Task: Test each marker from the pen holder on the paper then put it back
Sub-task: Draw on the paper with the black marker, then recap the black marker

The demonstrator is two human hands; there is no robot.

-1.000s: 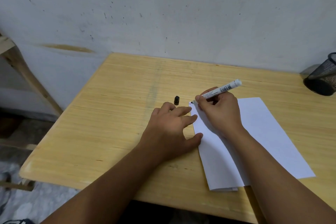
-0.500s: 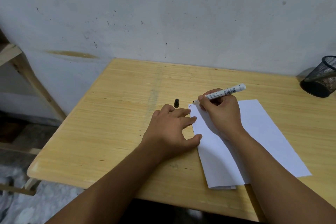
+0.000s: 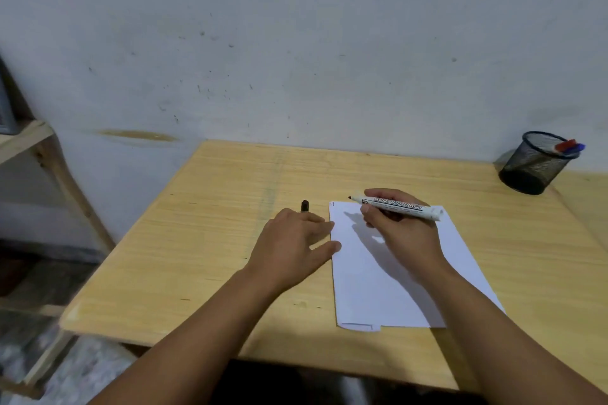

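Here the right hand [image 3: 401, 227] grips an uncapped marker [image 3: 398, 205] above the paper [image 3: 371, 289] — left hand [image 3: 292, 243] spread, empty.

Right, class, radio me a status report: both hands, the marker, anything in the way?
Right hand grips uncapped marker, tip off the paper. Left hand open, flat by paper's edge. Cap on table, pen holder far right. Nothing blocking.
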